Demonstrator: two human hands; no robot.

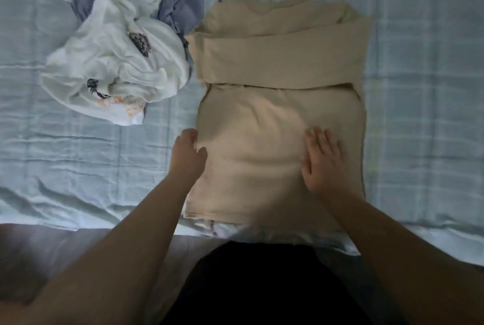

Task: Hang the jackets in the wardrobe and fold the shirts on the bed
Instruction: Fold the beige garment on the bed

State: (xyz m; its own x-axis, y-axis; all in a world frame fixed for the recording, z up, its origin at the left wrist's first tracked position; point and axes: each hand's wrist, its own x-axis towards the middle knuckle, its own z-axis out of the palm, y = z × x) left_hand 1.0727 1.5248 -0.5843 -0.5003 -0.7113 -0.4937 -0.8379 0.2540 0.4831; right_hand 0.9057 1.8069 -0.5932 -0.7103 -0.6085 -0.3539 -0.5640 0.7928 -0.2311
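Note:
A beige shirt [280,68] lies flat on the bed [419,62], its sleeves folded across the upper part. My right hand [322,161] presses flat on its lower right area, fingers straight. At the shirt's left edge is my left hand [189,153]; its fingers curl at the cloth, and I cannot tell if they pinch it. A crumpled white shirt [115,62] with dark and orange prints sits at the left, with a grey-blue garment [180,2] bunched behind it.
The bed has a pale blue checked cover [65,157], wrinkled at the left. Its near edge runs across the lower part of the view, with dark floor [39,259] and my dark clothing [262,285] below.

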